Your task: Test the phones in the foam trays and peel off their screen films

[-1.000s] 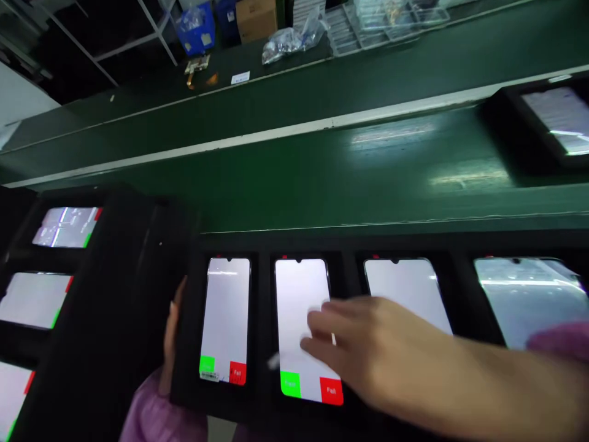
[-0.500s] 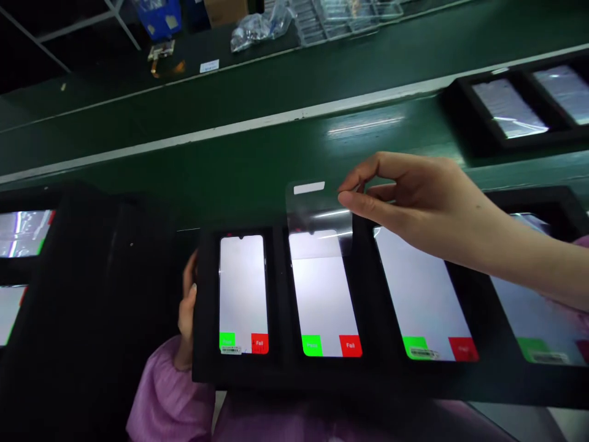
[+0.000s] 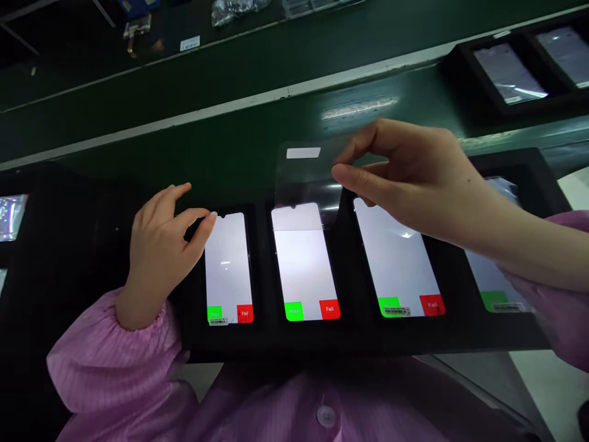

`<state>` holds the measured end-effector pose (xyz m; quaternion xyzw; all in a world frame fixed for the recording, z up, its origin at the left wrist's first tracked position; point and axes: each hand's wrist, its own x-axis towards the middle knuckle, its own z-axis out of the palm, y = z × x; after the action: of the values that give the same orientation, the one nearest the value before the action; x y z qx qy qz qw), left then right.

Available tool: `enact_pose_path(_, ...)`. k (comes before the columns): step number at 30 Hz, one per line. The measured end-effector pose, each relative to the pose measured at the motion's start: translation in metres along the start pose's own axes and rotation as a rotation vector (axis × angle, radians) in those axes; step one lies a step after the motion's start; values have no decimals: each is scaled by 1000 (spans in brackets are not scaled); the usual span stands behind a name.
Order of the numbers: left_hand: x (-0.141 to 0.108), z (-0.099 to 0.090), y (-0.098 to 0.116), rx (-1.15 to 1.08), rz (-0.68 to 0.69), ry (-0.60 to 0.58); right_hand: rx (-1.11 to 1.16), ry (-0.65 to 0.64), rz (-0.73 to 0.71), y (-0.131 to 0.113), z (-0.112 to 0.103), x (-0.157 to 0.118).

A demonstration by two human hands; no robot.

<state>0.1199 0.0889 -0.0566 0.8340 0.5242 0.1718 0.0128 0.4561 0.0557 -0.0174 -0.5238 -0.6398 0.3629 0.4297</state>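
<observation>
Between thumb and fingers, my right hand [image 3: 405, 172] pinches the edge of a clear plastic film [image 3: 306, 181] that carries a white label strip [image 3: 303, 153]. The film hangs over the top of a lit phone screen [image 3: 306, 270] with green Pass and red Fail boxes. My left hand [image 3: 161, 236] has its fingers apart and holds nothing; its thumb is at the top of the leftmost screen [image 3: 229, 264]. A third lit screen [image 3: 398, 264] lies below my right hand. These screens sit in a black tray [image 3: 276, 341].
A fourth screen [image 3: 494, 285] is partly hidden under my right forearm. Another black tray [image 3: 464, 80] with screens stands at the back right. More screens [image 3: 11, 218] show at the far left. A white-edged ledge [image 3: 230, 104] crosses the green bench.
My left hand has let go of the tray's left side and risen above the leftmost screen. The film stays pinched in my right hand. The view has shifted.
</observation>
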Motion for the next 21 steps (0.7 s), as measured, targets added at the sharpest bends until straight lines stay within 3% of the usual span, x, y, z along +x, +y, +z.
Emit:
enact_pose_path(5,0,-6,0,-5,27,-6,-53,14,7,-4,4,-5)
enact_pose_path(12,9,5,-23,-199,63,60,-111,-22,23,-7,9,-16)
enact_pose_path(16,7,8,-19,-224,80,97,-143,-49,21,-2,11,-23)
enact_pose_path(19,-17,-11,-3,-238,124,97,-137,-240,6,1,17,-43)
enact_pose_path(21,-43,-34,12,-344,159,-104,-183,-461,-79,3,25,-65)
